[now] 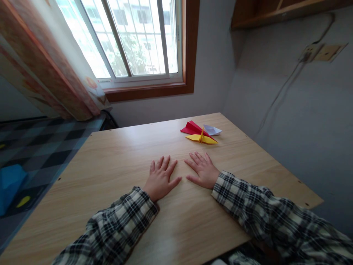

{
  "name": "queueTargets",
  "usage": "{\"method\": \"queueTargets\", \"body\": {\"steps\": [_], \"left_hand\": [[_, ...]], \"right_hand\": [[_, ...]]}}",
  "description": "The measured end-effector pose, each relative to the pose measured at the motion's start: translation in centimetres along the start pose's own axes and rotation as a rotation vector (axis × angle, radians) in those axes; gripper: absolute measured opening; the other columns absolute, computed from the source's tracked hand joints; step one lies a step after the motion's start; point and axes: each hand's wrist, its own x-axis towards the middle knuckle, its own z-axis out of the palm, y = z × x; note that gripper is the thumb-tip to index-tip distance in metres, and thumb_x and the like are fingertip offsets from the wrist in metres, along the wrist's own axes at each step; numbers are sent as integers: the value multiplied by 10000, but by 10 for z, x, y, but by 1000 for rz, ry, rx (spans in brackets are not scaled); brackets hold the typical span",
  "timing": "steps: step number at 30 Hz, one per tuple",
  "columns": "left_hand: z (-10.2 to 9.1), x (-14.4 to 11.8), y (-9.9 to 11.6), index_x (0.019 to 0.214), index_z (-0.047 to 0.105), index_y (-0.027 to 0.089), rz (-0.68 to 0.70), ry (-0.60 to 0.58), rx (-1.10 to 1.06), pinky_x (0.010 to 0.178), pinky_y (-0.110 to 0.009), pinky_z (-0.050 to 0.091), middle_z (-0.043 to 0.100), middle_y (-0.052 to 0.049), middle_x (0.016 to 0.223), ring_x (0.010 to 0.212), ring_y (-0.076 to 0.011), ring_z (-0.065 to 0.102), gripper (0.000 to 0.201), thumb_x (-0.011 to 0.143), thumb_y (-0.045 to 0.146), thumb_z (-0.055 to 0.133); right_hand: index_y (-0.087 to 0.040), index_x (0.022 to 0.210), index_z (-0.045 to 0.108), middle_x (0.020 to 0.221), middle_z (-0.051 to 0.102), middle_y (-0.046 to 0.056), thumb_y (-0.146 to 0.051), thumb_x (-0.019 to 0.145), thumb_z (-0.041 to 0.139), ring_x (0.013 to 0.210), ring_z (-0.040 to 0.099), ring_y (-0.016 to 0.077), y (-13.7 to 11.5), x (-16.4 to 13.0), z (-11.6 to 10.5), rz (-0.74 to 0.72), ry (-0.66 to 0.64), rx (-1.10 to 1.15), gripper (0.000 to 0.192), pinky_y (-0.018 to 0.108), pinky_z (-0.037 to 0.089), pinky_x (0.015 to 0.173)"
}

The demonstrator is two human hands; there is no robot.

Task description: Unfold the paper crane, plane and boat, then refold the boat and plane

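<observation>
Both of my hands lie flat on the wooden table (110, 154), palms down, fingers spread, holding nothing. My left hand (160, 179) and my right hand (202, 170) rest close together, thumbs angled toward each other with a narrow strip of bare tabletop between them. My plaid sleeves (275, 209) cover both forearms down to the wrists.

Three folded paper pieces sit together just beyond my right hand, away from my body. The yellow folded piece (201, 138) is the nearest to my fingertips but does not touch them. The red folded piece (193, 128) lies directly behind it, on its left side, and appears to overlap it. The white folded piece (213, 129) lies behind it on the right side. I cannot tell whether the white piece touches the others.

Judgement of step: rest position, with no piece in hand and no contact made.

Requirement for a reach: the right hand is the closer one. It would need to lift off the table, extend forward and slightly to the right, and close lightly to avoid crushing the folds.
</observation>
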Motion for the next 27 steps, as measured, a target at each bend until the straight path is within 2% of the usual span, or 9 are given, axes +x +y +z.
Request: {"method": "queueTargets", "body": {"steps": [3,11,19,27], "left_hand": [[-4,1,2,1497,448,238,-2,-25,12,1153,-665,158,335,-159,1598,1476,-414,267,677,931,608,458],[-5,1,1,1488,461,247,8,6,16,1156,-642,198,359,-151,1589,1463,-408,298,645,937,582,465],[-9,1,1,1481,467,265,15,-22,38,1171,-627,220,377,-124,1585,1475,-363,296,559,977,506,435],[-9,2,-1,1479,471,276,18,-34,30,1166,-637,227,371,-112,1590,1477,-368,290,544,979,490,436]], "right_hand": [[-272,1551,339,1653,192,118,-641,949,394,1525,164,330,0,0,0,-1,5,-1,708,638,37,1189],[-267,1547,351,1647,220,117,-603,971,379,1524,173,323,0,0,1,-9,21,-11,667,603,66,1203],[-271,1533,380,1641,249,106,-574,983,388,1523,180,314,3,1,1,-16,21,0,627,592,79,1208],[-271,1516,413,1630,280,112,-551,982,420,1516,206,313,4,1,-2,-22,31,7,603,588,111,1208]]}}
